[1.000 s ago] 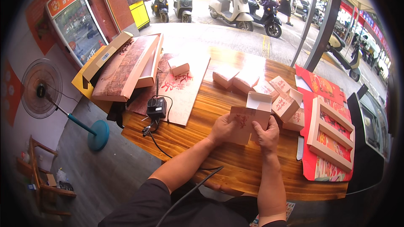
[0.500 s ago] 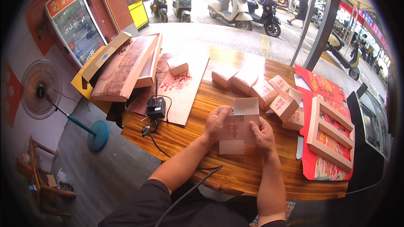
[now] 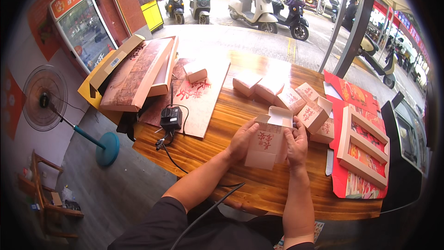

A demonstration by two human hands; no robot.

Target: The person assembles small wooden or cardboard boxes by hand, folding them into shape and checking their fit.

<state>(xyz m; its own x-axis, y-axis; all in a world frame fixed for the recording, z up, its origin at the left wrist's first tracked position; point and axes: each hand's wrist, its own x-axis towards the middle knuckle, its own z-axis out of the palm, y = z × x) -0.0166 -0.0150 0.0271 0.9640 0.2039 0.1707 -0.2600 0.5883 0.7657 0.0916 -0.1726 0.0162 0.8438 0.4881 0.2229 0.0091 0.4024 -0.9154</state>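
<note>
Between my two hands is a small pale cardboard box (image 3: 266,142) with red lettering, held above the near part of the wooden table. Its far end gapes with flaps raised, and another flap hangs toward me. My left hand (image 3: 244,140) grips the left side, thumb on the printed face. On the right side, my right hand (image 3: 296,143) holds it with the thumb in front and fingers behind. Just beyond stand several like boxes (image 3: 315,115) in a bent row. One more small box (image 3: 195,72) rests on a flat printed board (image 3: 203,106) to the left.
Large printed cartons (image 3: 138,74) are stacked at the table's left, by a black adapter (image 3: 171,118) with cables. Red printed packaging (image 3: 340,171) and a cardboard divider frame (image 3: 365,146) lie at the right. A standing fan (image 3: 107,148) is left of the table; parked scooters (image 3: 254,9) stand beyond.
The box between my hands has been tilted and squared out from a flatter shape, its far end now gaping. My hands shifted slightly with it.
</note>
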